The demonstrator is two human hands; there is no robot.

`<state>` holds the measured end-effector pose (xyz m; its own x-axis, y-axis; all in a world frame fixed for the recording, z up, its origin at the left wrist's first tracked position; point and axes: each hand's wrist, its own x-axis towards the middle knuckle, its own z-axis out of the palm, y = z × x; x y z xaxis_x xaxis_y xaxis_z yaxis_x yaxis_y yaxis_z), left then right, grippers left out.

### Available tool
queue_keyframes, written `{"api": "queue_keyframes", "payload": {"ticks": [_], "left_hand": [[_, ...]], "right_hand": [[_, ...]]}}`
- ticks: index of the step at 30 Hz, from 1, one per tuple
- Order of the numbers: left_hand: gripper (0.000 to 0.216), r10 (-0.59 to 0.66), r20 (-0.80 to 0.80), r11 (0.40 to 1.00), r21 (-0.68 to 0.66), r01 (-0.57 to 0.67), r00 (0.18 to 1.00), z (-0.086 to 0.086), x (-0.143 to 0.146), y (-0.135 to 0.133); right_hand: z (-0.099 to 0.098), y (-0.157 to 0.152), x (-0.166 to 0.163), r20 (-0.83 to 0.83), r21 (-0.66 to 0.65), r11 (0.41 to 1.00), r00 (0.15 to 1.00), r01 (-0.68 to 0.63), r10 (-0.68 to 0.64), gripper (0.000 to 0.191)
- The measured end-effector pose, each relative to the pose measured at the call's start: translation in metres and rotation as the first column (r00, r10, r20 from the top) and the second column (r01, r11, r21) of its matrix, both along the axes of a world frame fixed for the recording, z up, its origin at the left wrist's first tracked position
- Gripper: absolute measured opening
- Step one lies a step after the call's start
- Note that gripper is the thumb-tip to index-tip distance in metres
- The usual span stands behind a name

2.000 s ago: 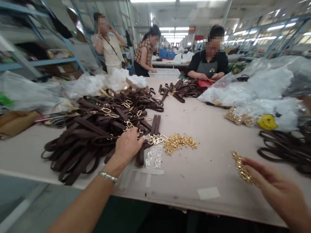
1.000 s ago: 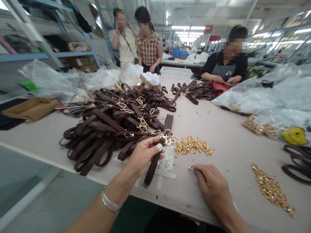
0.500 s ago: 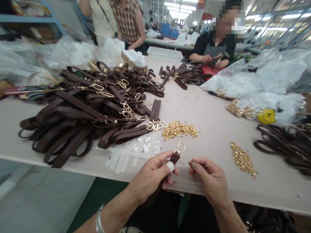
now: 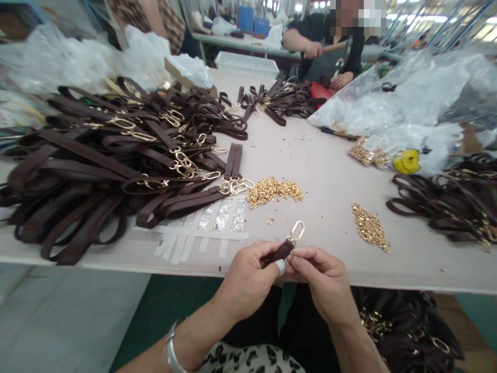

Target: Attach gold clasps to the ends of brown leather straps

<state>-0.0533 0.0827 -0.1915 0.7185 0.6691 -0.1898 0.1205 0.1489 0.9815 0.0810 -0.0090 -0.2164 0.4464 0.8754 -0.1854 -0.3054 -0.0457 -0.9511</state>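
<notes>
My left hand [image 4: 252,274] is closed round the end of a dark brown leather strap [image 4: 280,253], with white tape on the thumb. A gold oval clasp [image 4: 298,230] sticks up from that strap end. The fingers of my right hand [image 4: 322,277] pinch together right at the strap's edge; what lies between them is too small to make out. Beyond my hands is a heap of small gold metal fittings [image 4: 272,191], and another gold heap [image 4: 370,228] lies to the right. A couple of loose gold pieces [image 4: 271,220] rest just short of the first heap.
A big pile of brown straps with gold clasps [image 4: 97,160] covers the table's left side; more straps [image 4: 430,202] lie at right. Plastic bags [image 4: 392,103] line the right edge. Across the table a co-worker [image 4: 326,52] holds a wooden-handled tool. Straps [image 4: 411,331] also lie below the table edge.
My right hand has moved left and now meets the strap end in my left hand. The view has tilted down and shifted right. The co-worker's tool is raised higher.
</notes>
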Motion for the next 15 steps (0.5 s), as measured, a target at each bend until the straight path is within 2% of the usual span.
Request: {"api": "queue_keyframes", "payload": {"ticks": [6, 12, 15], "left_hand": [[0.031, -0.01, -0.063, 0.985, 0.169, 0.021, 0.998, 0.0009, -0.002, -0.0025], [0.043, -0.072, -0.05, 0.97, 0.228, 0.081, 0.996, 0.0019, -0.0008, -0.0003], [0.044, -0.093, -0.091, 0.956, 0.271, 0.115, 0.991, 0.0018, -0.0007, 0.0002]], "right_hand": [[0.0016, 0.0003, 0.0005, 0.046, -0.084, 0.996, 0.999, 0.019, -0.015, 0.02], [0.0009, -0.0018, 0.0004, 0.105, -0.031, 0.999, 0.994, -0.006, 0.01, 0.013], [0.001, -0.0026, -0.0019, 0.02, 0.002, 1.0, 1.0, -0.014, 0.014, 0.014]]}}
